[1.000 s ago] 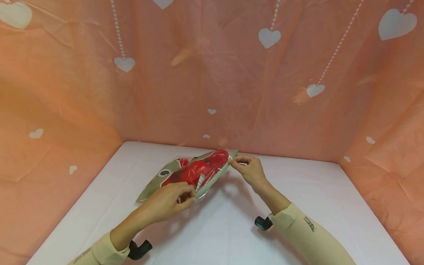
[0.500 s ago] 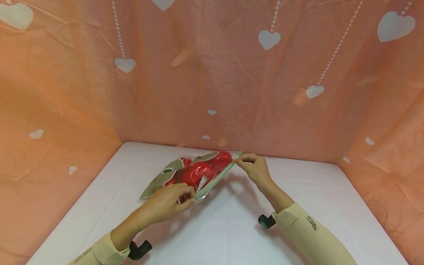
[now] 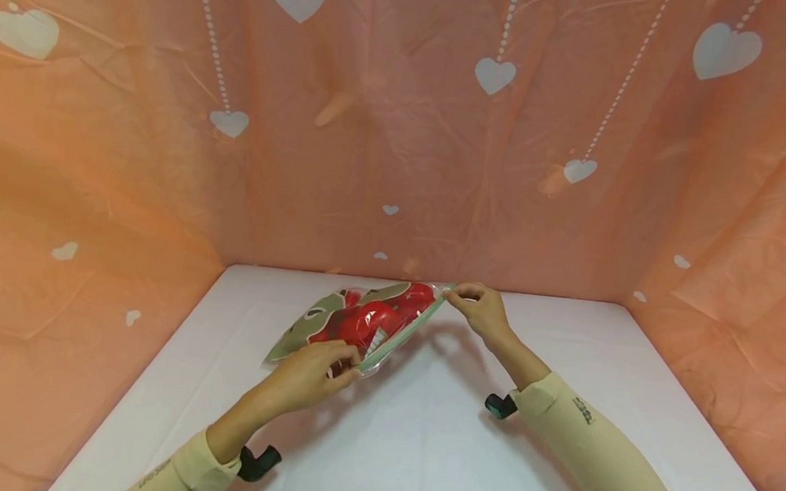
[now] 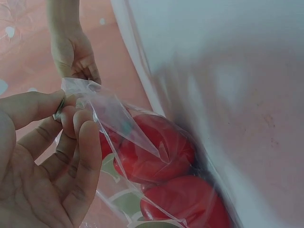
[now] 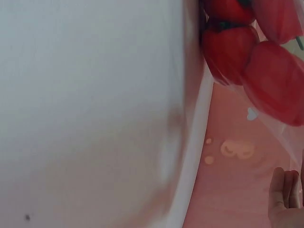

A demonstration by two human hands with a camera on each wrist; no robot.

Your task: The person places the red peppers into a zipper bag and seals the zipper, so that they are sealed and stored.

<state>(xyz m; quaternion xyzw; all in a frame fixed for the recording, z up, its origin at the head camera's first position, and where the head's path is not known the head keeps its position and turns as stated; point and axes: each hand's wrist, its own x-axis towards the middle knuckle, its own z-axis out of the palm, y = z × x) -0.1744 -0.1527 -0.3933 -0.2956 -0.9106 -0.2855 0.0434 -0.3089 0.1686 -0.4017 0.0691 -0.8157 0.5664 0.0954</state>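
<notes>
A clear plastic bag (image 3: 293,335) printed with a green cartoon face is held tilted over the white table, a pale green strip (image 3: 406,333) running along its near edge. Inside it lie several red bell peppers (image 5: 230,52), their green stems showing in the right wrist view. My left hand (image 3: 307,374) pinches the near left end of that edge between thumb and fingers. At the far right end, my right hand (image 3: 482,311) pinches the corner of the strip. In the left wrist view the clear plastic lip (image 4: 111,107) stands up beside the left fingertips.
The white table (image 3: 421,442) is backed and flanked by an orange curtain (image 3: 426,142) printed with white hearts. A black camera mount sits under each wrist, one beside the left sleeve (image 3: 183,469) and one beside the right sleeve (image 3: 590,445).
My right hand has moved slightly right with its end of the bag, and the bag's body has shifted right too. The left hand stays in place, still pinching the edge.
</notes>
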